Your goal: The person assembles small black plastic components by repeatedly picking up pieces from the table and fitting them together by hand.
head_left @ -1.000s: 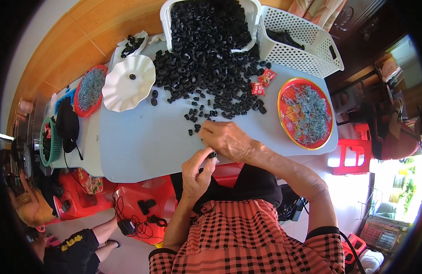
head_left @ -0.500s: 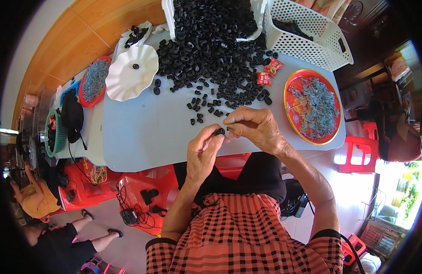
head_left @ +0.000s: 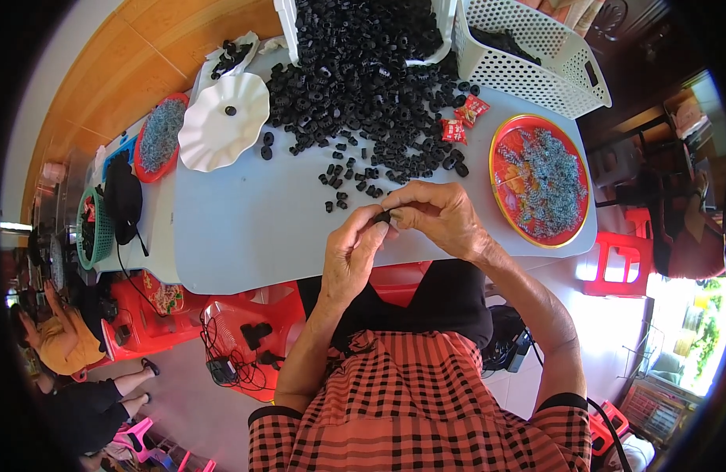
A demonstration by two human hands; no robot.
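Observation:
Close to the table's near edge, my left hand (head_left: 355, 250) pinches a small black plastic part (head_left: 383, 217) between thumb and fingers. My right hand (head_left: 435, 216) meets it from the other side, its fingertips pressed to the same part. Whether a smaller piece sits between the right fingertips is hidden. Beyond my hands spreads a large heap of similar black parts (head_left: 355, 102), spilling from a tipped white container (head_left: 287, 35). At the right, a red round tray (head_left: 504, 189) with a gold rim bears many small, shiny bluish springs (head_left: 548, 185).
A white scalloped dish (head_left: 213, 145) holding one black part stands at the left, beside another red tray (head_left: 147, 175) of springs. Two red wrapped packets (head_left: 454, 131) lie near a white perforated basket (head_left: 528, 82). Red stools (head_left: 619, 263) and other people are around the table.
My two hands have come together, the right fingertips now touching the black part in my left. At lower left, a person's legs have shifted.

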